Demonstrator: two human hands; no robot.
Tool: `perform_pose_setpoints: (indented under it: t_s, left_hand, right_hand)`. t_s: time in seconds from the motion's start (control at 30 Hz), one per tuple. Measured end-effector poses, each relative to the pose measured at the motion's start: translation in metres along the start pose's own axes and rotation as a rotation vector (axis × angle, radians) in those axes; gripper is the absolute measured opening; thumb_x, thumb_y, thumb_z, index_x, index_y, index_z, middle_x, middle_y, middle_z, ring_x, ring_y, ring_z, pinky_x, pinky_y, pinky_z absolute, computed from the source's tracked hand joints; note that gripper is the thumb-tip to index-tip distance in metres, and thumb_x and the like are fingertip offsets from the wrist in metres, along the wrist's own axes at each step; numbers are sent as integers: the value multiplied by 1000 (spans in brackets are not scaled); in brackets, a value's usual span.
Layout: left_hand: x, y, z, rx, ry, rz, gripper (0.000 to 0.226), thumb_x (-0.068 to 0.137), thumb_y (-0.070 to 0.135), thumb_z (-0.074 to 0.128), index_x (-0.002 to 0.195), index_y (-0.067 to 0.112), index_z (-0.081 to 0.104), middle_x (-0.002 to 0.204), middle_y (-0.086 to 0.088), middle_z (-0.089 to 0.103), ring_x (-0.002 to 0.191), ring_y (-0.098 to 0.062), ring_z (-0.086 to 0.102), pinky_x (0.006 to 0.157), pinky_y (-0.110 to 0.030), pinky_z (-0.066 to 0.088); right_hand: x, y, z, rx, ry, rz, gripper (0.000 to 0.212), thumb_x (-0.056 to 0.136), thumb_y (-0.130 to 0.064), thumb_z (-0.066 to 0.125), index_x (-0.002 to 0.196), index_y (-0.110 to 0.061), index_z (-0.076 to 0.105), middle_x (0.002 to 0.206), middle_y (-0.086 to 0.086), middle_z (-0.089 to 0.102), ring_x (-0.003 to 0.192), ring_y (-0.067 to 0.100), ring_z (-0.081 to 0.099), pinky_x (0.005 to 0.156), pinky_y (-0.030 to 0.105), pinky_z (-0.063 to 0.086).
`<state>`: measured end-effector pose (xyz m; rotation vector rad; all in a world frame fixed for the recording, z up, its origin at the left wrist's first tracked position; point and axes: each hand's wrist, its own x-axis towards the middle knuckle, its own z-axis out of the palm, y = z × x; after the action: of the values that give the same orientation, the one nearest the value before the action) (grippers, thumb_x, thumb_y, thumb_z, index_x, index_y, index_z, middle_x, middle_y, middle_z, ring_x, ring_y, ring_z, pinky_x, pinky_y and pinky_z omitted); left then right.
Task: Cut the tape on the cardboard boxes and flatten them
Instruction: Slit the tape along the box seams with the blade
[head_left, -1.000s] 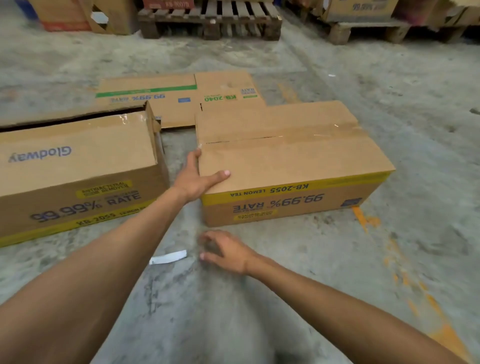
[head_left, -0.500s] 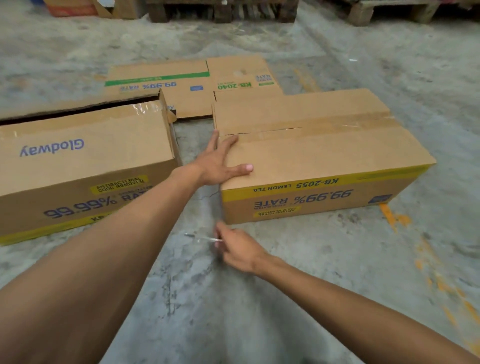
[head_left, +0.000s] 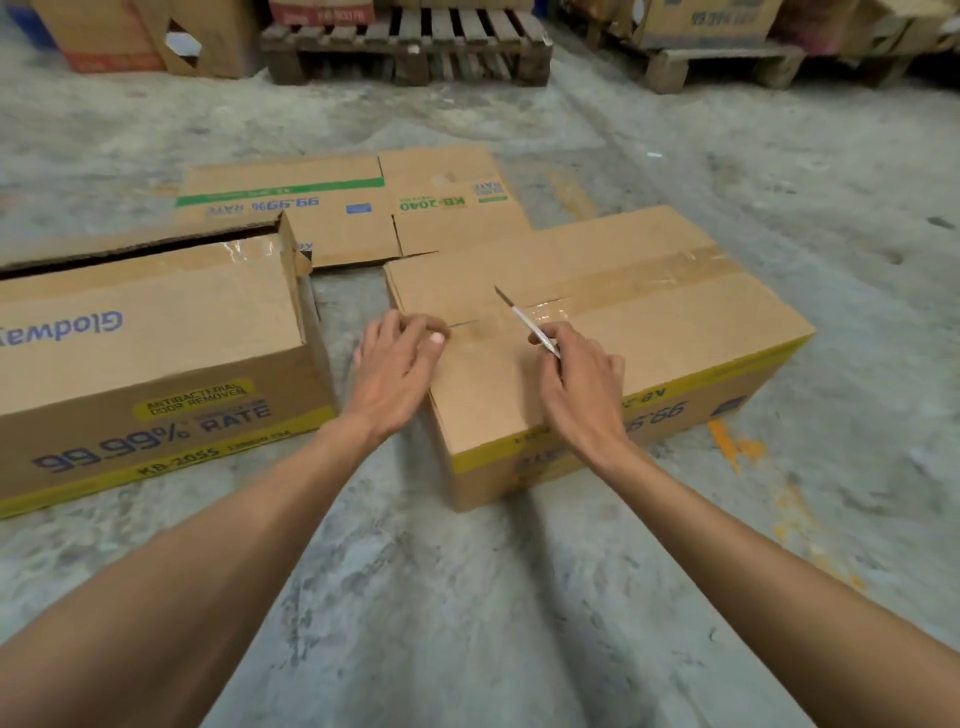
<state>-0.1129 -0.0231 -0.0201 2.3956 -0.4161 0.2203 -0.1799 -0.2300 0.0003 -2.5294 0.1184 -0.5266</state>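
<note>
A taped cardboard box (head_left: 675, 332) with a yellow stripe lies on the concrete floor right in front of me. Clear tape (head_left: 623, 280) runs along its top seam. My right hand (head_left: 576, 384) grips a thin silver knife (head_left: 524, 322), blade pointing up and away over the seam's left part. My left hand (head_left: 400, 364) rests with curled fingers on the box's top left corner, at the seam's end. A second box (head_left: 156, 332) marked Glodway lies to the left, its top seam split open.
A flattened box (head_left: 343, 208) with a green stripe lies on the floor behind both boxes. Wooden pallets (head_left: 410, 47) and more cartons (head_left: 706, 21) line the back. Orange paint marks (head_left: 732, 447) spot the floor to the right.
My right hand picked the knife up off the floor and lifted it onto the box top. My left hand slid from the box's near left edge to the seam's end.
</note>
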Motion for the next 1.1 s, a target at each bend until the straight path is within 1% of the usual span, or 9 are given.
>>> perform_pose_setpoints:
  t_s: [0.07, 0.13, 0.27, 0.33, 0.4, 0.6, 0.8, 0.9, 1.1]
  left_hand:
    - [0, 11, -6, 21, 153, 20, 21, 95, 35, 40, 98, 33, 60, 92, 8, 54, 102, -20, 48, 87, -39, 31]
    - [16, 17, -9, 31, 166, -31, 21, 96, 31, 45, 103, 31, 64, 91, 5, 57, 103, -23, 49, 89, -39, 32]
    - [52, 12, -5, 104, -163, -204, 53, 88, 76, 32, 135, 53, 43, 152, -7, 26, 145, -32, 15, 114, -53, 15]
    - [60, 7, -4, 62, -357, -186, 82, 64, 98, 29, 139, 63, 28, 157, -10, 21, 147, -35, 14, 118, -57, 14]
    - [57, 8, 2, 26, -444, -132, 93, 52, 101, 39, 137, 66, 24, 144, -9, 37, 136, -32, 35, 114, -55, 26]
    - [24, 47, 43, 129, -177, -138, 102, 42, 99, 46, 130, 50, 34, 115, -6, 47, 113, -33, 51, 94, -51, 44]
    - [-11, 88, 69, 172, -54, -109, 84, 62, 91, 40, 128, 39, 36, 114, -6, 58, 105, -34, 59, 79, -43, 44]
    - [-25, 107, 88, 141, 13, -36, 67, 77, 80, 45, 125, 33, 40, 109, -3, 64, 97, -34, 63, 66, -35, 37]
    - [-25, 108, 91, 172, 61, 79, 68, 77, 82, 30, 114, 28, 46, 80, -4, 65, 70, -32, 64, 54, -33, 42]
  right_hand:
    - [8, 9, -6, -105, -43, 114, 26, 92, -26, 40, 112, -25, 56, 101, 1, 66, 101, 29, 52, 84, 40, 29]
    - [8, 22, -20, -42, -56, 176, 23, 88, -29, 39, 102, -22, 56, 90, 4, 65, 95, 32, 54, 84, 40, 30]
    - [-1, 52, -40, -148, 3, 113, 20, 82, -35, 33, 90, -22, 47, 72, 3, 57, 80, 29, 50, 84, 41, 33]
    - [6, 72, -49, -189, 14, 125, 21, 83, -35, 30, 89, -21, 44, 71, 4, 56, 78, 28, 47, 82, 41, 30]
    - [21, 96, -59, -245, 9, 156, 22, 85, -36, 28, 90, -21, 43, 74, 6, 56, 82, 30, 50, 81, 41, 29]
    - [42, 117, -84, -303, -113, 154, 39, 97, -55, 37, 102, -20, 54, 96, 9, 67, 100, 34, 57, 86, 43, 31]
    - [-37, 72, -92, -114, -42, 180, 36, 98, -53, 40, 86, -20, 47, 66, 2, 60, 71, 35, 56, 58, 39, 35]
    - [-74, 71, -97, -83, -23, 254, 34, 99, -49, 36, 81, -20, 40, 60, -7, 45, 64, 29, 45, 54, 39, 28]
    - [-92, 91, -100, -130, -22, 277, 33, 98, -53, 34, 84, -24, 41, 59, -5, 45, 61, 24, 48, 49, 35, 28]
